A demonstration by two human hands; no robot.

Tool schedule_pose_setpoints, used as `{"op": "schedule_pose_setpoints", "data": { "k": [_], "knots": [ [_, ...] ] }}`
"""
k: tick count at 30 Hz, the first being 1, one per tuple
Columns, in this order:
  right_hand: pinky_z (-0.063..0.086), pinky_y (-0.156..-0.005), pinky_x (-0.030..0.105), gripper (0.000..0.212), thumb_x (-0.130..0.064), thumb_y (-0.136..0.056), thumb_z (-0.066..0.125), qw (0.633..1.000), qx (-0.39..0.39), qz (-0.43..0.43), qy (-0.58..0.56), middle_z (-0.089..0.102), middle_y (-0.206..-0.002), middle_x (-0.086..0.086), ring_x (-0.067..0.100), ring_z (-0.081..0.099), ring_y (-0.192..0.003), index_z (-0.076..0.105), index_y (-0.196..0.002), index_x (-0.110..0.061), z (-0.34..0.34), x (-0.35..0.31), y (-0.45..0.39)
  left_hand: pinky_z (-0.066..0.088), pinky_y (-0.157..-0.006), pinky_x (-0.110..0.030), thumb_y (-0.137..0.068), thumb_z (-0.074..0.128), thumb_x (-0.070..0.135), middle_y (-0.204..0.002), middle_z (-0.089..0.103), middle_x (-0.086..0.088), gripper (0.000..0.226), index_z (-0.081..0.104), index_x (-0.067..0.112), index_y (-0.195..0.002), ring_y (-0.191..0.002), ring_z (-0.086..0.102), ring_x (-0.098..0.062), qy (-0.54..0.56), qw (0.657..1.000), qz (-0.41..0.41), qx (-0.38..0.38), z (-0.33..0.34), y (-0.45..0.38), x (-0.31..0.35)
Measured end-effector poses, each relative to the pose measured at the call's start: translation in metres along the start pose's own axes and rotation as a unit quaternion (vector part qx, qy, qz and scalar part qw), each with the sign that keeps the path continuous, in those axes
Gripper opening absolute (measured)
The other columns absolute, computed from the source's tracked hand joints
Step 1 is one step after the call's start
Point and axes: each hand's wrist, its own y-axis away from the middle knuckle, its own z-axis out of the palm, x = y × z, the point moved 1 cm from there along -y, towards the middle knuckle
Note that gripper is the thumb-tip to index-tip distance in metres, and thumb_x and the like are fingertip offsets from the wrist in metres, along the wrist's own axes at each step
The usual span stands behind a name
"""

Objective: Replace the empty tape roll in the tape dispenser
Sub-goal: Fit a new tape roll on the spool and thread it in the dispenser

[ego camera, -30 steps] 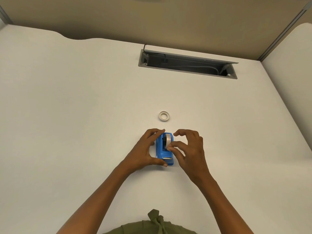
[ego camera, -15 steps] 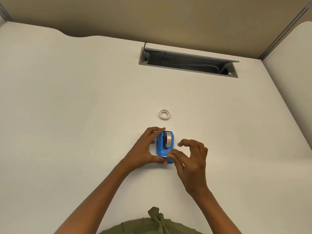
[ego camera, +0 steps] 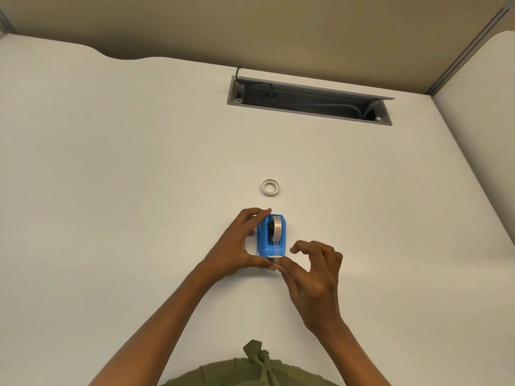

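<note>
A small blue tape dispenser (ego camera: 263, 242) stands on the white desk (ego camera: 111, 190), with a roll of clear tape (ego camera: 277, 224) seated in it. A strip of tape runs from the roll down to the cutter at the near end. My left hand (ego camera: 237, 246) grips the dispenser from its left side, index finger over the far end and thumb at the near end. My right hand (ego camera: 312, 271) sits at the near right, thumb and index finger pinched on the tape end by the cutter. An empty white tape core (ego camera: 270, 187) lies flat on the desk just beyond the dispenser.
A grey cable tray opening (ego camera: 309, 100) with cables inside is recessed at the back of the desk. A beige partition (ego camera: 250, 29) rises behind it. A second white desk surface (ego camera: 479, 107) adjoins on the right.
My right hand has moved from the roll at the top of the dispenser down to the cutter end, drawing the tape strip along. My left hand kept its grip.
</note>
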Motion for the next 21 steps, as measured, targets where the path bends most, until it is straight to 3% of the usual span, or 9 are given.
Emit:
{"op": "schedule_pose_setpoints", "data": {
  "k": [6, 13, 21],
  "knots": [
    [0.028, -0.072, 0.027, 0.025, -0.035, -0.083, 0.059, 1.000, 0.002, 0.007, 0.000, 0.046, -0.097, -0.002, 0.018, 0.045, -0.088, 0.075, -0.083, -0.016, 0.0010, -0.0011, 0.0038, 0.030, -0.085, 0.004, -0.060, 0.084, 0.036, -0.126, 0.016, 0.043, 0.098, 0.013, 0.060, -0.122, -0.119, 0.035, 0.003, -0.008, 1.000, 0.002, -0.018, -0.0012, 0.0025, -0.0013],
    [0.026, -0.069, 0.028, 0.017, -0.030, -0.076, 0.068, 1.000, -0.007, -0.019, 0.019, 0.052, -0.086, 0.002, 0.018, 0.041, -0.084, 0.074, -0.080, -0.014, 0.0039, 0.0009, 0.0024, 0.029, -0.084, 0.006, -0.058, 0.086, 0.032, -0.125, 0.019, 0.043, 0.099, 0.014, 0.061, -0.120, -0.118, 0.037, 0.002, -0.011, 1.000, -0.004, -0.016, -0.0021, 0.0019, -0.0021],
    [0.028, -0.073, 0.031, 0.017, -0.027, -0.074, 0.069, 0.994, 0.001, -0.096, 0.062, 0.043, -0.094, 0.001, 0.018, 0.043, -0.087, 0.074, -0.078, -0.012, 0.0045, 0.0019, 0.0010, 0.031, -0.087, 0.001, -0.060, 0.085, 0.032, -0.128, 0.022, 0.038, 0.098, 0.015, 0.060, -0.122, -0.119, 0.038, 0.000, -0.009, 1.000, -0.010, -0.016, -0.0020, 0.0024, -0.0016]
  ]
}}
